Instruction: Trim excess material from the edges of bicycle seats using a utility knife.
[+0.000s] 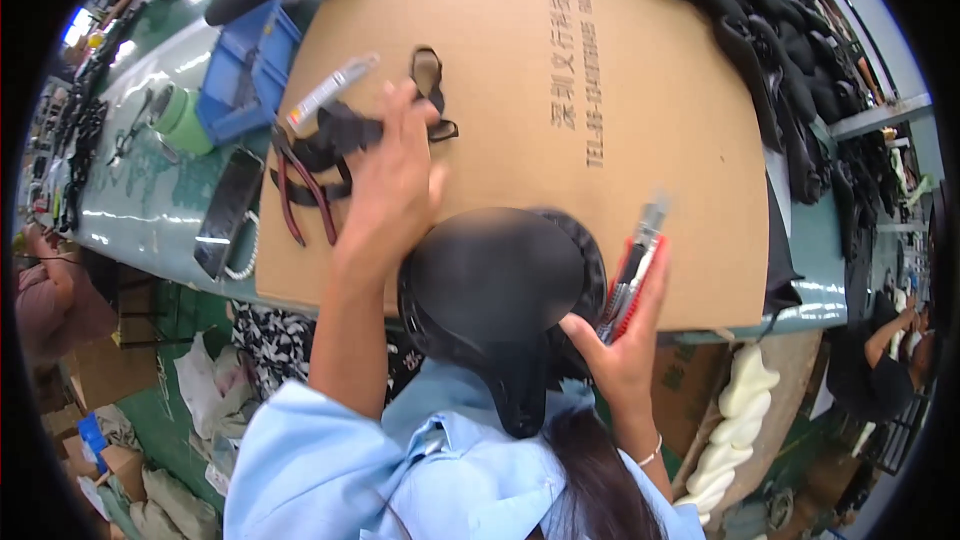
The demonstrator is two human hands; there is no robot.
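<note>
A black bicycle saddle [497,285] rests at the near edge of the cardboard, its narrow nose toward me. My right hand [622,345], beside the saddle's right side, grips a red and black hand tool [632,280] with a silvery tip, blurred and pointing away from me. To the upper left, my left hand [395,175] reaches over the cardboard with fingers stretched and slightly blurred. Black strips [345,130] lie beside and partly under it, and a black looped strap [428,80] lies just past its fingertips. Pliers with dark red handles [303,190] lie left of that hand.
A large cardboard sheet [500,30] covers the green table. Left are a clear tube-like item [330,90], a blue bin [250,70], a green container [180,120] and a phone [228,210]. Black saddles [770,50] pile up at far right. People work on both sides.
</note>
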